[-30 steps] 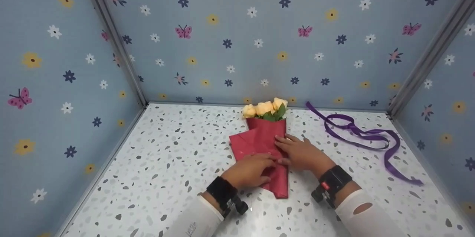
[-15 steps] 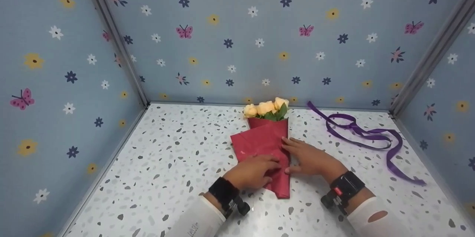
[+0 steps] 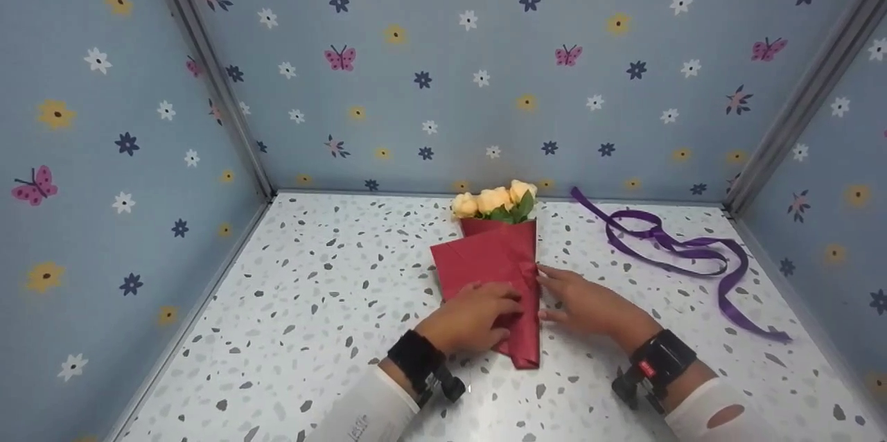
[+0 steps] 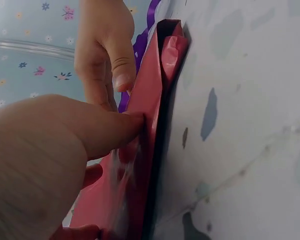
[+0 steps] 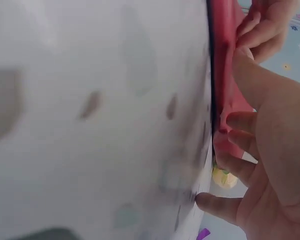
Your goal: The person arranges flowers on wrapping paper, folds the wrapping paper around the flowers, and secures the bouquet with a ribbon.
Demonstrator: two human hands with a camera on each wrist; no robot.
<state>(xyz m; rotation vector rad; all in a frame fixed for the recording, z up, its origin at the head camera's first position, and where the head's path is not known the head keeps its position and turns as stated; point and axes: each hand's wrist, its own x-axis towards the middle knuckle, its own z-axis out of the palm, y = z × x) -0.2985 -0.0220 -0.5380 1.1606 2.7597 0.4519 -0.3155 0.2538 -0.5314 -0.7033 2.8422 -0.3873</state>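
Red wrapping paper (image 3: 478,258) is folded around a bunch of pale yellow roses (image 3: 493,201), which lies on the speckled tabletop. Only the blooms and some green leaves (image 3: 511,213) stick out at the far end; the stems are hidden. My left hand (image 3: 475,317) rests on the lower part of the paper and presses it down, its thumb (image 4: 115,127) near the folded edge in the left wrist view. At the paper's right edge, my right hand (image 3: 589,303) touches the side with fingers (image 5: 240,167) spread and nearly straight.
A loosely looped purple ribbon (image 3: 693,255) lies on the table to the right of the bouquet. Blue patterned panels (image 3: 416,82) wall in the table (image 3: 312,289) at the back and both sides.
My right hand has slid to the right, from on top of the paper to its right edge. My left hand has stayed on the paper, and the bouquet lies almost unmoved.
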